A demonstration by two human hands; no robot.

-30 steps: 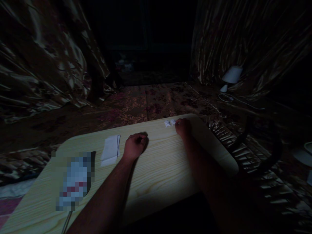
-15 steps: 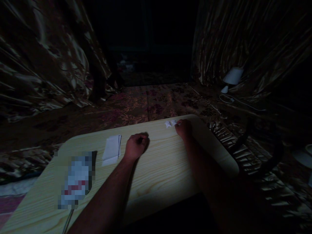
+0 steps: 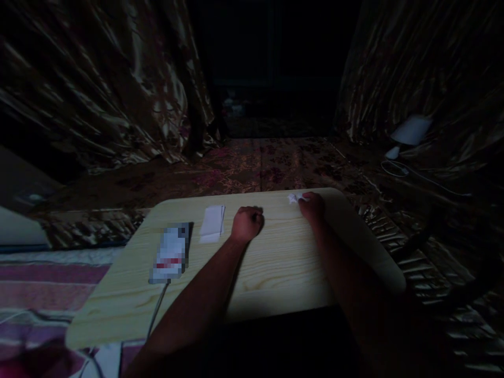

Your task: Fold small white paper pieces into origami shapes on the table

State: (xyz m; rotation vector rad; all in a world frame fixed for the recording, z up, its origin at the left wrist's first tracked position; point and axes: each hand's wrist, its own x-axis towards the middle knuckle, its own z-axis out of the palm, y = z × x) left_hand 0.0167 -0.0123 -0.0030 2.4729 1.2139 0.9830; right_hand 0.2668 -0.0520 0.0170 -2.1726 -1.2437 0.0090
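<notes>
A pale wood-grain bench with rounded corners fills the lower middle of the head view, lit from above while the room around it is very dark. The left hand rests on the bench near its middle, curled into a loose fist with nothing seen in it. The right hand lies near the far right edge, its fingertips touching a small crumpled white paper that sits on the bench just beside them; whether the fingers actually pinch it cannot be told in this light. Left of the fist lies a flat folded white sheet, and further left a blurred rectangular device with a thin cable running off the near edge.

Beyond the bench a dark floral carpet covers the floor. Shiny, heavily creased drapes hang on the left and right. A small white lamp stands low at the right with a cord beside it. A striped cloth lies at the lower left.
</notes>
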